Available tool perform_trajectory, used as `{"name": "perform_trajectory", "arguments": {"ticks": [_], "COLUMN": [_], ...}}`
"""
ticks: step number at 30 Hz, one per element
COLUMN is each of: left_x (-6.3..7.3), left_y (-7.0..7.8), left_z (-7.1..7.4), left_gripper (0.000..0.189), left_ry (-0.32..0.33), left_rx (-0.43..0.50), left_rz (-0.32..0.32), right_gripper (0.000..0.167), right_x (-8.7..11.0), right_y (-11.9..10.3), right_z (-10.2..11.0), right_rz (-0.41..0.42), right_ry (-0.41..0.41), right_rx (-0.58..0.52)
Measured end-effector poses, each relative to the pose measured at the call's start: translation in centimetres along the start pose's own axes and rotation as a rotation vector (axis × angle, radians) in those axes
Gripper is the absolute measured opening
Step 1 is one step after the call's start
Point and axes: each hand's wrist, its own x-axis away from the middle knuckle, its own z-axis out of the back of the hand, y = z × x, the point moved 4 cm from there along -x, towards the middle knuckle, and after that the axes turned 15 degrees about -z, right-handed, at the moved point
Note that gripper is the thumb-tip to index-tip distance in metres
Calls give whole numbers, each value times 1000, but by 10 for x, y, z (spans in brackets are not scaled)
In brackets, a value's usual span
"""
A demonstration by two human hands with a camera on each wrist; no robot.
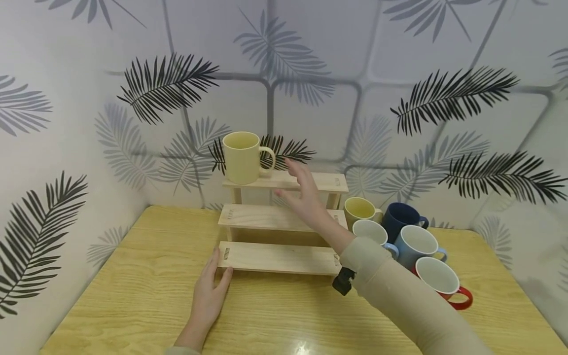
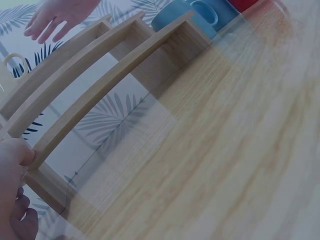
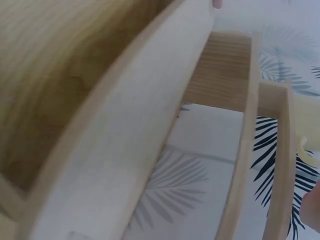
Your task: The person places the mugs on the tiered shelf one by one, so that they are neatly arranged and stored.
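Note:
A three-tier wooden display stand [image 1: 279,257] stands on the table, with a pale yellow mug [image 1: 241,160] upright at the left end of its top tier. The mug's handle points right. My left hand [image 1: 207,295] grips the left end of the lowest tier; in the left wrist view its thumb [image 2: 21,151] lies against the board, the other fingers curled below. My right hand [image 1: 306,199] hovers over the stand, just right of the mug handle, fingers extended and spread from the thumb, with nothing in them.
Several mugs are grouped right of the stand: a yellow one [image 1: 359,209], a navy one [image 1: 401,222], a white-lined one [image 1: 370,231] with a blue handle, a light blue one [image 1: 417,244] and a red one [image 1: 463,298]. A leaf-patterned wall [image 1: 310,44] rises behind the table [image 1: 146,286].

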Motion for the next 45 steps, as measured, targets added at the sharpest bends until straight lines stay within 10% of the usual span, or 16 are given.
{"name": "perform_trajectory", "arguments": {"ticks": [27,45], "left_x": [0,0], "left_y": [2,3], "left_z": [-2,-1], "left_gripper": [67,65], "left_ry": [-7,6], "left_rx": [12,11], "left_rz": [3,1], "right_gripper": [62,53], "right_x": [105,167], "right_y": [22,53], "right_z": [50,109], "right_rz": [123,-73], "right_ry": [-34,-25], "right_rx": [191,355]}}
